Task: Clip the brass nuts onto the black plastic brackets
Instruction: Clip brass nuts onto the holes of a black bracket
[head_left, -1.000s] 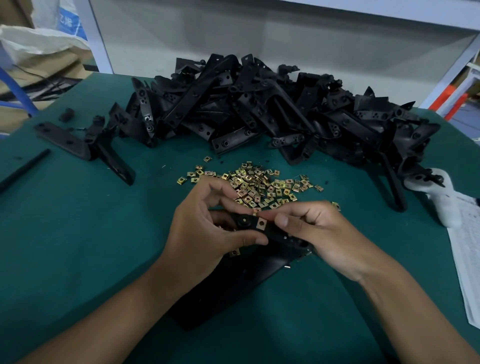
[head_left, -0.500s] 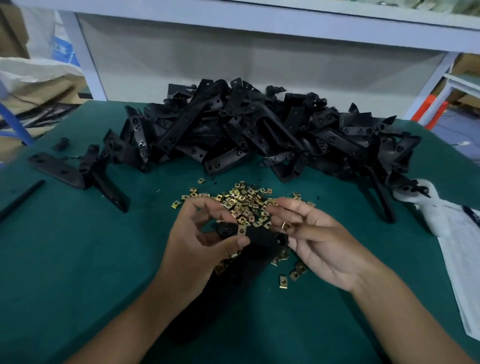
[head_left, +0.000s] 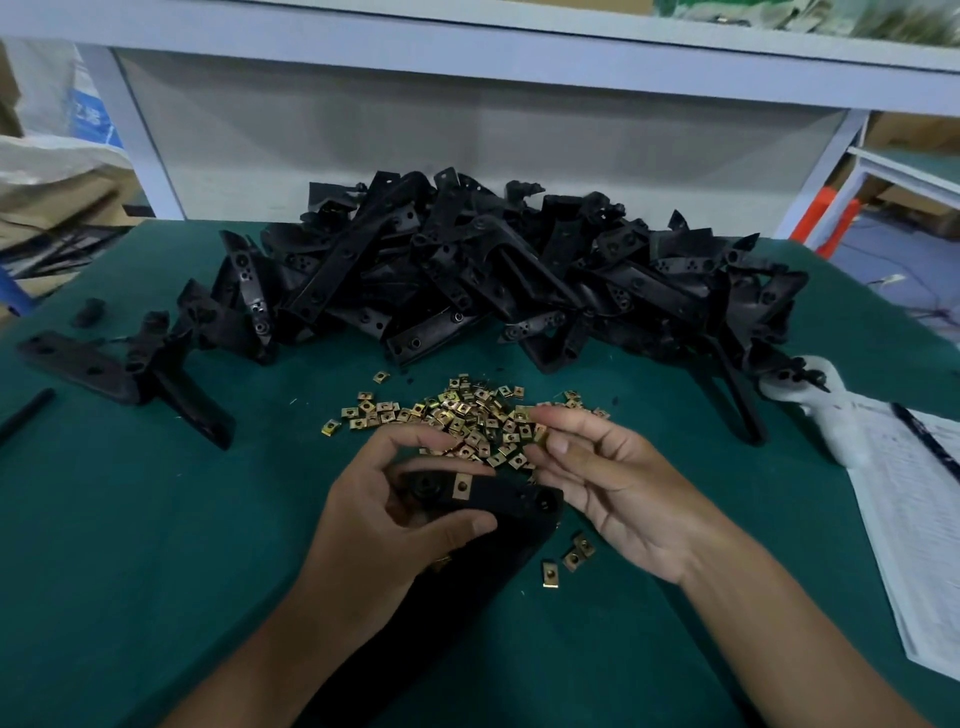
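Since a moment ago the right hand (head_left: 613, 483) has lifted off the bracket (head_left: 498, 501) to pinch a nut (head_left: 540, 438) at 12 o'clock, while the left hand (head_left: 395, 514) grips the stiff, light bracket's end, one nut (head_left: 461, 487) already clipped on.

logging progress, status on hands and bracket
Left hand grips bracket, one nut clipped on. Right hand pinching next nut at pile. Nothing in the way.
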